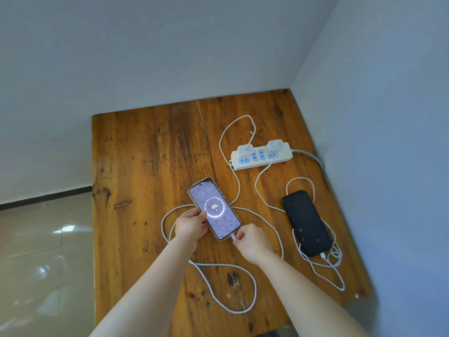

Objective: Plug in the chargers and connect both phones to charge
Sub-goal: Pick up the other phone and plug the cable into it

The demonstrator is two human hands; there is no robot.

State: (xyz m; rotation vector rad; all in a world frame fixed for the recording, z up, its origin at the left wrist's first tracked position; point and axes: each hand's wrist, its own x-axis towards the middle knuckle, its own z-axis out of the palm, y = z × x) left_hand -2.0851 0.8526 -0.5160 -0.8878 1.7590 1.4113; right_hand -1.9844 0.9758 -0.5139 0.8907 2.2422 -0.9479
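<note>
The right hand is pinched nearly closed, thumb and forefinger gripping the white connector where it meets the bottom edge of the lit phone; the other fingers curl loosely behind. The left hand is partly closed around the phone's left edge, thumb lying on the glass, steadying it just off or on the tabletop — which of the two I cannot tell. The screen shows a charging ring reading 96, so the plug appears seated; to finish this step well, I'd judge it best to push straight along the phone's long axis without rocking the connector, then let go of the plug first and lay the phone flat so its cable isn't tugged. That white cable loops widely over the wood in front of the person and runs back to the left charger in the power strip near the wall corner. A second charger sits in the same strip — its cable coils to the dark phone lying screen-dark at the right, with a plug at its near end, so the task looks almost done
</note>
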